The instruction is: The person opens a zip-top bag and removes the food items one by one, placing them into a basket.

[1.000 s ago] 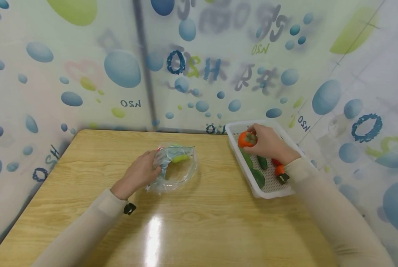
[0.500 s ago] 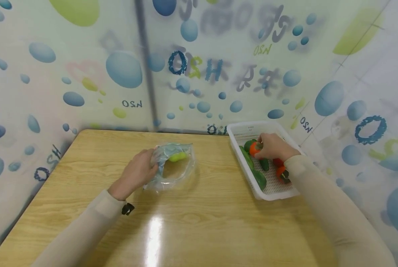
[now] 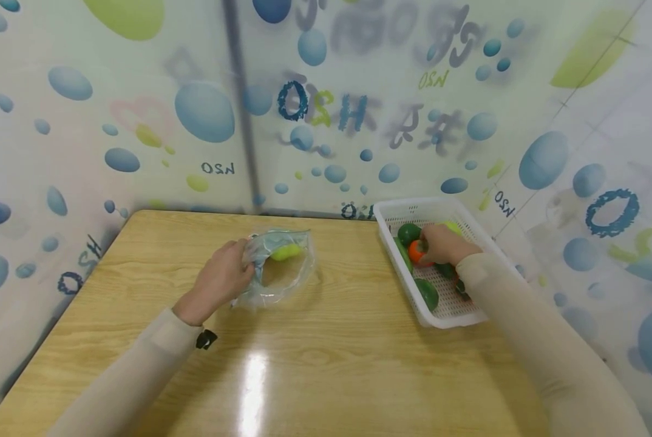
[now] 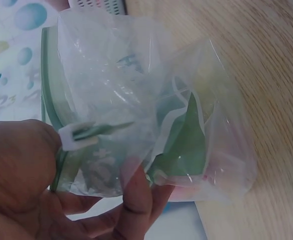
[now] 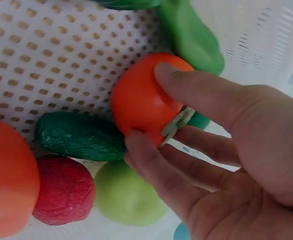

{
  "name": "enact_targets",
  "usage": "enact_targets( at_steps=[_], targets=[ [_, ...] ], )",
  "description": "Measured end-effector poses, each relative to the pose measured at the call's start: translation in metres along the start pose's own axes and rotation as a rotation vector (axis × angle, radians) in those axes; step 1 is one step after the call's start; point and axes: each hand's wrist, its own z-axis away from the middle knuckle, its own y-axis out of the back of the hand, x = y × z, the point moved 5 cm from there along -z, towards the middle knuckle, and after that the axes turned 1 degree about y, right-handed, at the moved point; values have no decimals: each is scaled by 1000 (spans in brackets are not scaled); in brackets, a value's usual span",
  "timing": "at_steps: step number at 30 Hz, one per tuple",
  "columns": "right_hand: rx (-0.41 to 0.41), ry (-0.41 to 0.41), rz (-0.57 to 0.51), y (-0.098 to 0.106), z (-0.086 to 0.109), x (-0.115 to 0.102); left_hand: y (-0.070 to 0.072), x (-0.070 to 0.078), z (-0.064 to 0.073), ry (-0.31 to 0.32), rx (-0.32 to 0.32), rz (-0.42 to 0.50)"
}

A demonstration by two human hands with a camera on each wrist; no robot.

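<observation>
Inside the white basket, my right hand [image 3: 447, 244] pinches an orange persimmon [image 5: 142, 97] with a dry leafy cap, thumb on one side and fingers on the other. A short dark green cucumber [image 5: 79, 136] lies against the fruit, and a long green vegetable [image 5: 191, 37] is just behind it. Over on the left, my left hand [image 3: 221, 280] grips the edge of a clear zip bag [image 4: 101, 75] with a green seal and a white slider. Through the plastic shows a yellow-green item [image 3: 285, 252]; pinkish contents are blurred in the left wrist view.
The white perforated basket [image 3: 451, 322] stands at the table's back right. In it are also a red round item [image 5: 64, 190], a light green fruit [image 5: 129, 195] and a larger orange one [image 5: 6, 180]. A patterned wall [image 3: 326, 182] borders the wooden table [image 3: 315, 376].
My right hand has lowered the persimmon deeper into the basket and slightly right, uncovering a dark green item behind it. My left hand and the bag have shifted slightly left.
</observation>
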Motion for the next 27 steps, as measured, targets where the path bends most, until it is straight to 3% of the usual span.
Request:
enact_targets(
  at_steps=[3,7,10,15,18,21,24,27],
  targets=[
    [42,23,27,-6,-11,16,1,0,0,-4,-1,3],
    [106,44,10,1,-10,18,2,0,0,-8,-2,4],
    [161,34,-21,18,8,-6,2,0,0,-5,4,9],
    [376,103,7,36,30,-50,3,1,0,-2,2,21],
    [511,234,10,40,43,-83,4,2,0,-4,7,24],
    [593,457,7,37,54,-123,5,4,0,-10,24,23],
    [581,677,-1,25,63,-166,6,4,-1,-17,39,27],
    [511,816,-5,11,66,-207,5,5,-1,-27,53,41]
  ],
)
